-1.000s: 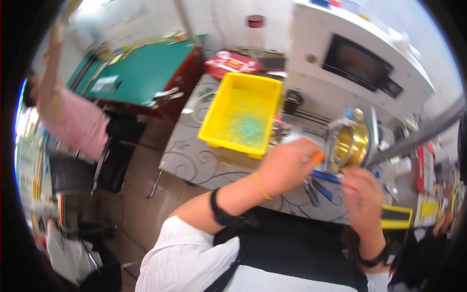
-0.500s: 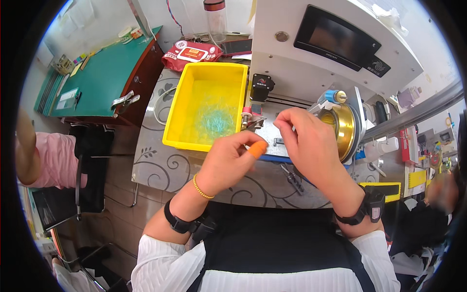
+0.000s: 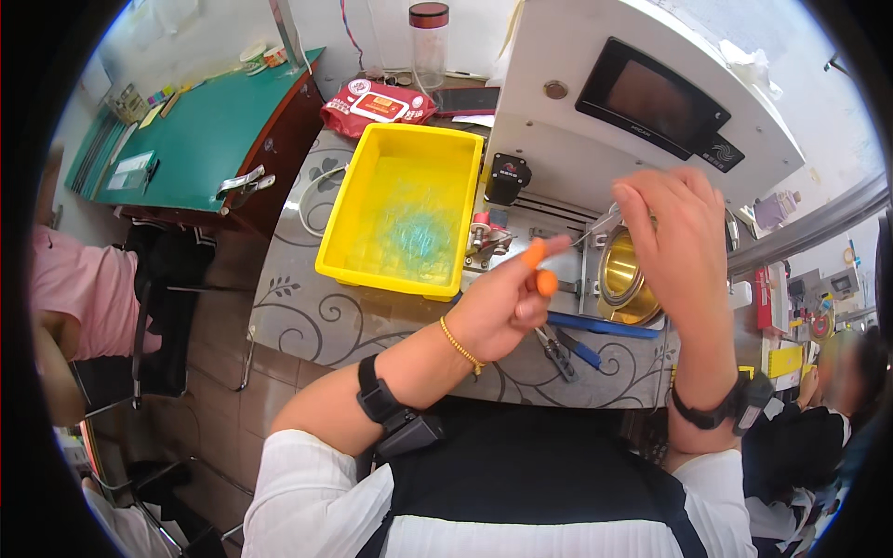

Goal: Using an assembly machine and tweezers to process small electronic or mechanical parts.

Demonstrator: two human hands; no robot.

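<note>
The left hand [image 3: 510, 307], two digits capped orange, is held left of a gold ring [image 3: 640, 303], which is partly hidden by the right hand [image 3: 677, 232]. Whether either hand's fingers are clamped cannot be told. Farther left, teal strands [image 3: 414, 232] are contained in a yellow tray [image 3: 395, 167].

Beyond the green-topped desk [image 3: 209, 153], white wall [image 3: 223, 37]; below it, brown tiled floor [image 3: 219, 325]; right of it, grey scroll-patterned table [image 3: 372, 339].

The tub [image 3: 383, 177] is yellow. The finger covers [image 3: 547, 283] are orange. The ring [image 3: 618, 270] is gold. The strands [image 3: 416, 232] are blue-green. The grey table [image 3: 312, 321] has dark curls and leaves.
</note>
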